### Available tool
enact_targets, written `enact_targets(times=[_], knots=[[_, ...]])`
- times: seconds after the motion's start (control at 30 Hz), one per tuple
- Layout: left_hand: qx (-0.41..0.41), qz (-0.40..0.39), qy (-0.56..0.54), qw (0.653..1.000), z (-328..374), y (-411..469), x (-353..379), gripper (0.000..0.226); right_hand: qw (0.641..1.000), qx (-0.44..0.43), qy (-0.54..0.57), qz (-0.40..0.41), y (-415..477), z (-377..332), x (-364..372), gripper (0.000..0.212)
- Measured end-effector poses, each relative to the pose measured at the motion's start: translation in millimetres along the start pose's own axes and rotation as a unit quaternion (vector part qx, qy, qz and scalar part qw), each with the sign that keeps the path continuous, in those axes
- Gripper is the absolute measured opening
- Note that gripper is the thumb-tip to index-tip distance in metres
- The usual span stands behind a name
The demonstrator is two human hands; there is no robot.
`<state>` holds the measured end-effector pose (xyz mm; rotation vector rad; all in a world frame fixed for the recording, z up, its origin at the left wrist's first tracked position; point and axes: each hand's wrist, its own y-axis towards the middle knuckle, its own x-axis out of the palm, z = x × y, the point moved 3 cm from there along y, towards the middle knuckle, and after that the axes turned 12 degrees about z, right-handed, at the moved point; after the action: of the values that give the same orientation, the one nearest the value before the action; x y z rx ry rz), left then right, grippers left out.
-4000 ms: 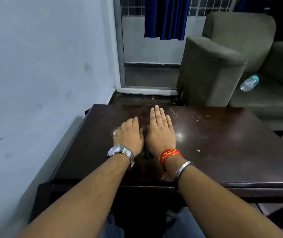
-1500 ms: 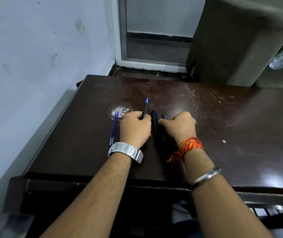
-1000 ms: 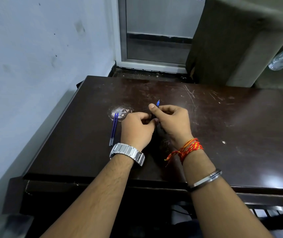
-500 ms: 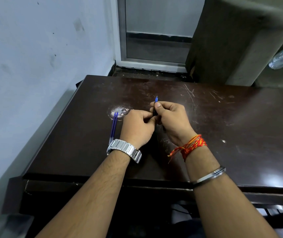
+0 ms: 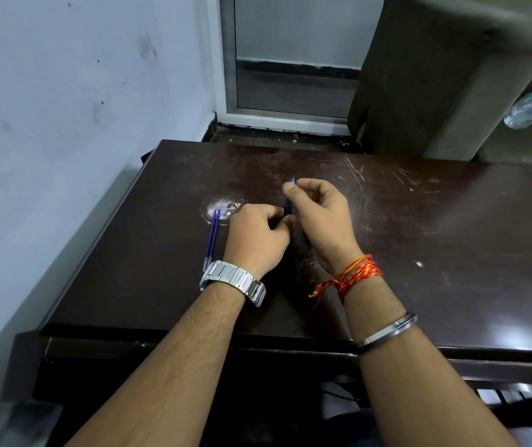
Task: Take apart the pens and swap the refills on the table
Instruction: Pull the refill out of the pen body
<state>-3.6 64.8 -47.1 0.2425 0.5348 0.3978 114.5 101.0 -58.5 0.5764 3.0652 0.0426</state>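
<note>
1. The landmark here is the pale round mark (image 5: 222, 209) on the dark counter (image 5: 419, 237). 4 seconds ago both hands lay flat and spread just right of it. Now they are raised there and work 1 pen (image 5: 288, 206) between them.
2. The left hand (image 5: 258, 237), just right of the mark, curls round the pen's lower barrel. The right hand (image 5: 319, 214), further right of the mark, pinches the pen's front end between thumb and forefinger, just below the blue tip (image 5: 292, 181).
3. Compared with half a second ago, the right hand's pinch sits slightly farther from the left hand. A short dark-blue stretch of the pen now shows between them. I judge that the front end is coming away from the barrel. Whether it is being twisted or pulled I cannot tell.
4. The 2 loose blue refills (image 5: 212, 237) lie side by side with their tips on the mark, running back toward the person. They are untouched and have not moved over the last 1.5 seconds.
5. For the task this looks like an early stage: the 1st pen is being opened and no refill has been swapped yet. The shapes on the counter right of the mark, between the wrists, are too dark to make out.
</note>
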Motion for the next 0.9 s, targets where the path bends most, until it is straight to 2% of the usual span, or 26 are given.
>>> enact_targets(times=[0.23,0.3,0.33,0.53,0.63,0.77,0.83,0.9], knots=[[-0.006,-0.002,0.002,1.000,-0.9,0.5,0.1,0.012,1.000,0.011,0.023,0.001,1.7,0.1,-0.4,0.010],[-0.001,-0.005,0.009,1.000,-0.6,0.6,0.3,0.011,1.000,-0.012,-0.005,-0.007,0.6,2.9,-0.2,0.027],[0.005,-0.007,0.011,1.000,-0.8,0.6,0.6,0.012,1.000,-0.018,-0.017,-0.010,-1.0,1.7,0.2,0.028],[0.003,-0.009,0.010,1.000,-1.1,0.7,-0.1,0.013,1.000,0.006,0.002,-0.003,0.8,2.1,1.5,0.013],[0.011,-0.012,0.017,1.000,-0.6,0.6,0.3,0.013,0.999,-0.028,-0.043,-0.003,-1.0,3.3,2.8,0.020],[0.007,-0.013,0.018,1.000,0.0,-0.2,2.9,0.013,1.000,0.011,-0.015,0.003,-0.5,3.4,5.3,0.021],[0.011,-0.007,0.021,1.000,-0.4,0.5,3.3,0.013,1.000,-0.003,-0.023,0.004,-1.3,2.4,5.4,0.019],[0.018,-0.007,0.026,0.999,-0.6,0.9,3.0,0.013,0.999,-0.017,-0.044,0.001,-2.5,3.3,3.8,0.033]])
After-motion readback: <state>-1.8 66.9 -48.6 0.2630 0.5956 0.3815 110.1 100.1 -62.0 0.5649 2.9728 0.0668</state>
